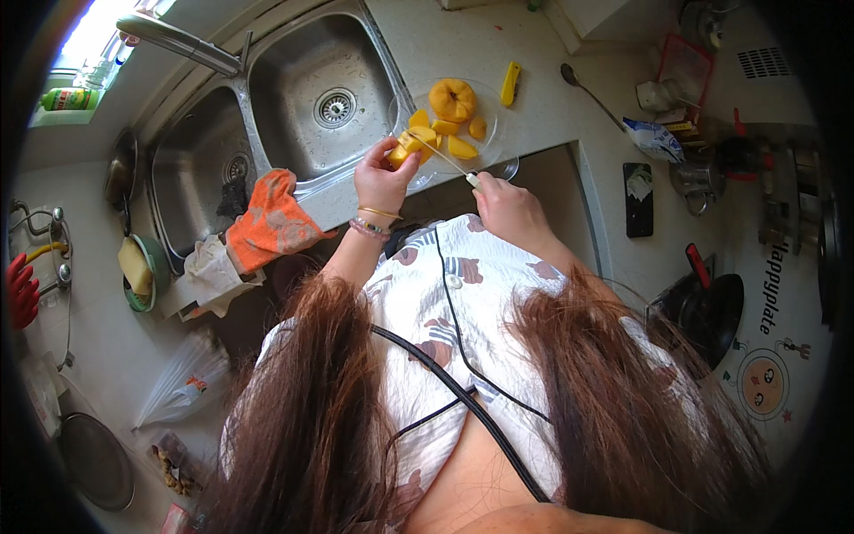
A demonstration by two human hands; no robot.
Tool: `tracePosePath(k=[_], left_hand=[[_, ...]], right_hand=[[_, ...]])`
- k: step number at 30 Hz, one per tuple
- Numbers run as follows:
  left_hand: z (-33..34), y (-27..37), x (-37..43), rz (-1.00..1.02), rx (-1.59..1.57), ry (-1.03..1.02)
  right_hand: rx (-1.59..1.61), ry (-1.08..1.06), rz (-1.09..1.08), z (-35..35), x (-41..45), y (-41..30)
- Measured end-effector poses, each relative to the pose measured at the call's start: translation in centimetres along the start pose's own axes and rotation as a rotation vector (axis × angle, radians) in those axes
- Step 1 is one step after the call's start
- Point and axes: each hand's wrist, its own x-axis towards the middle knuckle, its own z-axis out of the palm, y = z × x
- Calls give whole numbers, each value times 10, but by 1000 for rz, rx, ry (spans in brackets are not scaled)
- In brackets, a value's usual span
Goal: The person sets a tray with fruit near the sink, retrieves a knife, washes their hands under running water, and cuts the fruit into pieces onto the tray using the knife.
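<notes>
My left hand (383, 177), with bracelets at its wrist, pinches a yellow-orange chunk of peeled fruit or squash (400, 155) over a clear plate (492, 143). In my right hand (510, 203) is a small knife (472, 179) by its pale handle. Its thin blade points up and left and meets the yellow pieces beside my left fingertips; how deep it cuts cannot be told. Several cut pieces (462, 147) lie on the plate near the blade. Behind them sits a larger rounded yellow piece (452, 100) with a hollow in its top.
Left of the plate is a double steel sink (320, 40) with a faucet (180, 43). An orange patterned cloth (277, 217) hangs at the counter's front edge. Rightward lie a yellow-handled tool (511, 83), a spoon (590, 93), a phone (638, 200) and a black pan (717, 314).
</notes>
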Motion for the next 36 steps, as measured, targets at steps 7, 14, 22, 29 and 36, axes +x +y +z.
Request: tracePosePath(k=[7, 14, 22, 29, 36], left_hand=[[-1, 0, 2, -14, 32, 23], [2, 2, 4, 1, 90, 62], [7, 4, 3, -4, 7, -44], [25, 27, 3, 27, -157, -155], [14, 26, 7, -291, -539, -130]], right_hand=[[-142, 2, 33, 10, 5, -4], [-96, 27, 43, 17, 10, -2], [67, -96, 93, 2, 25, 9], [103, -93, 195, 14, 24, 31], [212, 32, 150, -8, 32, 29]])
